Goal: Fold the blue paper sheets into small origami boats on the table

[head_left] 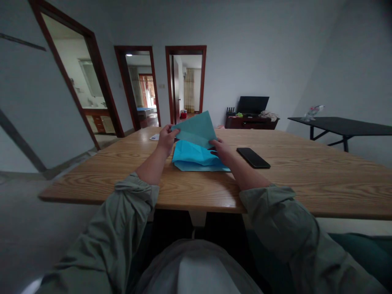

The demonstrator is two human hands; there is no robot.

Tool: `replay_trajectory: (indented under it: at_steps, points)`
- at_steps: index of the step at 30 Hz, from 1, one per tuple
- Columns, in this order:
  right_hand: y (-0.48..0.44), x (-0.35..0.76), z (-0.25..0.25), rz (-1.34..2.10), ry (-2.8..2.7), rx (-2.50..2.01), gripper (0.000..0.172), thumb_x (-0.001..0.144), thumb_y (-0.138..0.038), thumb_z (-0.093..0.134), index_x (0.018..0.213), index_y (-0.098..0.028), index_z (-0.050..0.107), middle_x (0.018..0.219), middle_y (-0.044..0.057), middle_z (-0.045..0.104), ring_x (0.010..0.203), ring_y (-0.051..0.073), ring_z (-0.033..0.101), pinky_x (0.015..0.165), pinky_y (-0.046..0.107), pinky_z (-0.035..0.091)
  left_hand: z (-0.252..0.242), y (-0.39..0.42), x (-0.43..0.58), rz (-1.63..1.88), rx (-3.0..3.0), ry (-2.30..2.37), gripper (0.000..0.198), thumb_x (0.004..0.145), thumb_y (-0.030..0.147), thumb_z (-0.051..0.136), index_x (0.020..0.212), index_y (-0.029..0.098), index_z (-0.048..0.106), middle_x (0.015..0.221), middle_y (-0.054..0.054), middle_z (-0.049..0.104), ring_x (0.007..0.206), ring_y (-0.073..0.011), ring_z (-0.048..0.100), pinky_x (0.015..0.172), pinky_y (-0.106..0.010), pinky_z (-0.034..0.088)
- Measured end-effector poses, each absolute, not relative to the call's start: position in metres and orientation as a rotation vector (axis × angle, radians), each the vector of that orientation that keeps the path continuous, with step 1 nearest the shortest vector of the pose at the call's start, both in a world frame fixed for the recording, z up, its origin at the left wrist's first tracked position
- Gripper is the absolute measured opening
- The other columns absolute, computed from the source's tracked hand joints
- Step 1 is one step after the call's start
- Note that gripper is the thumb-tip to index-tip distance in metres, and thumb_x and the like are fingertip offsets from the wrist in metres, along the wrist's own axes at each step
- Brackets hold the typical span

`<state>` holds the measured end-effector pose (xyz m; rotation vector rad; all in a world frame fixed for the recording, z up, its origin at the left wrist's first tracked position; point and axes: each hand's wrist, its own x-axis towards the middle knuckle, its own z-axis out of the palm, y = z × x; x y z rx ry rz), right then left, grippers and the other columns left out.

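Green sleeves (131, 216) over wood worktop (306, 183); L hand (167, 141), R hand (222, 151) grips shut on blue paper (194, 130), prob. folded; phone (253, 158) just beside R.

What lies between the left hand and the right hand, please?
In the head view, blue paper lies between the left hand and the right hand, both holding it.

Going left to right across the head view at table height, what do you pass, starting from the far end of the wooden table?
white slip of paper -> left hand -> blue paper -> right hand -> black smartphone -> black side table
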<state>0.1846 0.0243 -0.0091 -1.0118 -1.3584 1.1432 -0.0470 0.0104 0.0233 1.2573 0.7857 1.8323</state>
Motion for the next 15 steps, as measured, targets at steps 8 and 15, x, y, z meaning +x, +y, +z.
replay_trajectory:
  at_steps: [8,15]
  points:
    - [0.0259,0.1858,-0.0103,1.057,-1.375,-1.048,0.025,0.064,-0.035,0.059,0.085,-0.023,0.052,0.075,-0.002,0.057,0.068,0.014,0.053,0.057,0.025,0.043,0.0229,0.0053,-0.0462,1.774,1.298,0.761,0.028,0.063,0.024,0.067,0.072,0.021,0.041,0.065,0.006,0.046,0.057,-0.0086,0.05,0.053,-0.019,0.045]
    - [0.0267,0.1875,-0.0088,0.925,-1.4,-1.093,0.021,0.065,-0.034,0.055,0.082,-0.022,0.053,0.075,-0.001,0.056,0.068,0.014,0.053,0.058,0.025,0.046,0.0218,0.0065,-0.0484,1.741,1.392,0.87,0.022,0.069,0.031,0.062,0.066,0.019,0.042,0.062,0.004,0.044,0.058,-0.0098,0.049,0.053,-0.019,0.043]
